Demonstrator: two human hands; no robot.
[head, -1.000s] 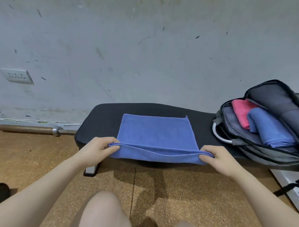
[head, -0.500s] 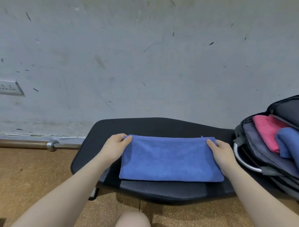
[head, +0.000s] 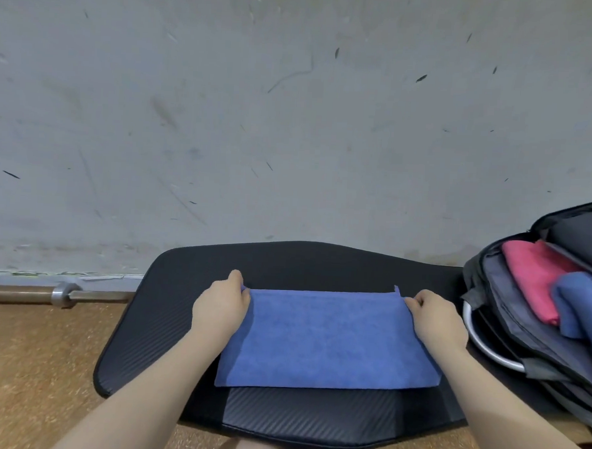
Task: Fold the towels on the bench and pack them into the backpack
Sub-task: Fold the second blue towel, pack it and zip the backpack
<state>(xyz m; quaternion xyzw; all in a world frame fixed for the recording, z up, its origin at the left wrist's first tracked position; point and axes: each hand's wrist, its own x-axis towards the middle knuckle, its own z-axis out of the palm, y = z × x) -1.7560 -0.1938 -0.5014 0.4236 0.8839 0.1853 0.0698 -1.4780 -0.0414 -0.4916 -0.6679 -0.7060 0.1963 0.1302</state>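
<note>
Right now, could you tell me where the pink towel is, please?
The pink towel sits inside the open backpack at the bench's right end, beside a folded blue towel.

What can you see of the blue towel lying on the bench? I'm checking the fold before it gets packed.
The blue towel is a soft, fuzzy-looking cloth, folded into a wide flat rectangle. It lies on the black padded bench, long side across, near edge short of the bench front. A small tab sticks up at its far right corner. The left hand pinches the far left corner and the right hand the far right one. It lies apart from the backpack.
</note>
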